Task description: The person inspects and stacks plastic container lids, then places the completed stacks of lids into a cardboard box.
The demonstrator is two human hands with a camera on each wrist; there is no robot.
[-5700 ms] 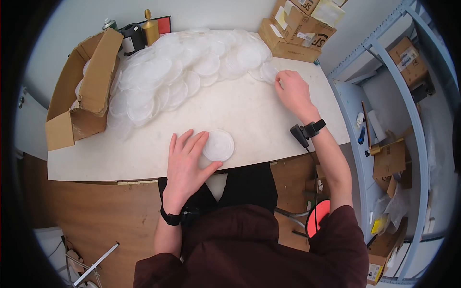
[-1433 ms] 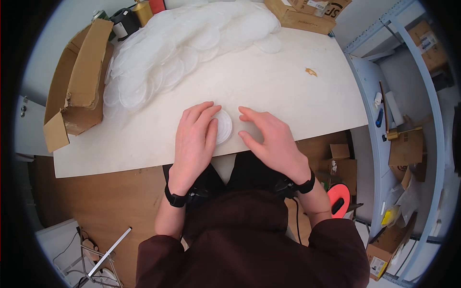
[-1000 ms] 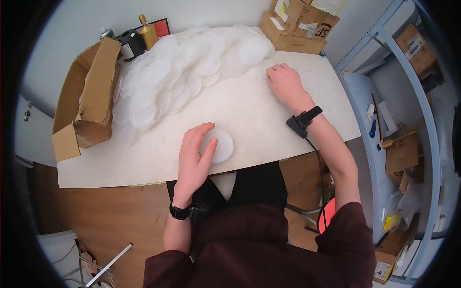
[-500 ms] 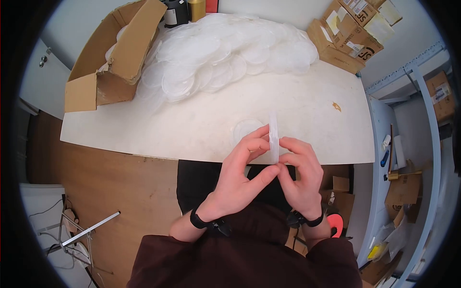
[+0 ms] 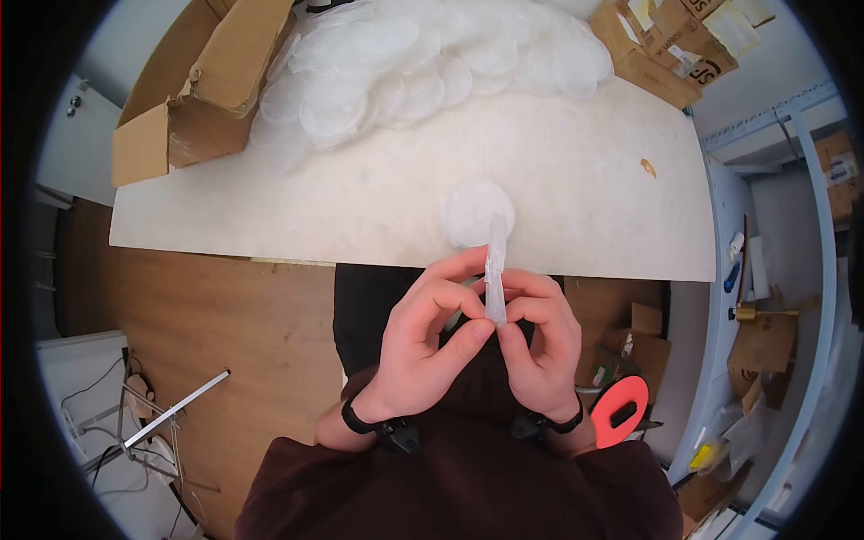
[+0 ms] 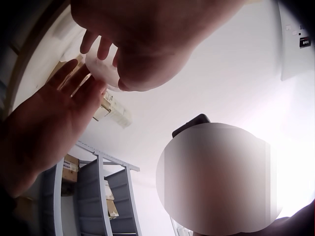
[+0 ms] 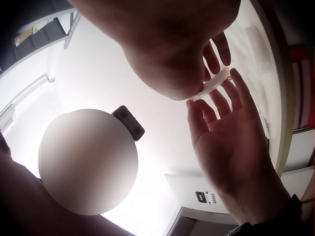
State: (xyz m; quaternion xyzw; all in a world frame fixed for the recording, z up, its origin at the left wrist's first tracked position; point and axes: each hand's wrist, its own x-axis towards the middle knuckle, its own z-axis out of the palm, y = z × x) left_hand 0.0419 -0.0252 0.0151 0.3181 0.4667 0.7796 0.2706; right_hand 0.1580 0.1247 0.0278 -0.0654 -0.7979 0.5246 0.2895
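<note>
White disc stack (image 5: pixel 495 279) upright; left hand (image 5: pixel 425 340) and right hand (image 5: pixel 545 337) fingers pinch it; flat disc (image 5: pixel 470 212) near front edge of table (image 5: pixel 621 207).

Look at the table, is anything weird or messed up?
Yes. A brown patch stands out against the pale table at the right, maybe a chip or stain. The cardboard box at the left has a torn-looking corner. The whitish discs lie in a jumbled heap.

A translucent whitish disc (image 5: pixel 495 274) was held on edge between the left hand (image 5: pixel 427 340) and right hand (image 5: pixel 546 340). Its rim looked uneven.
</note>
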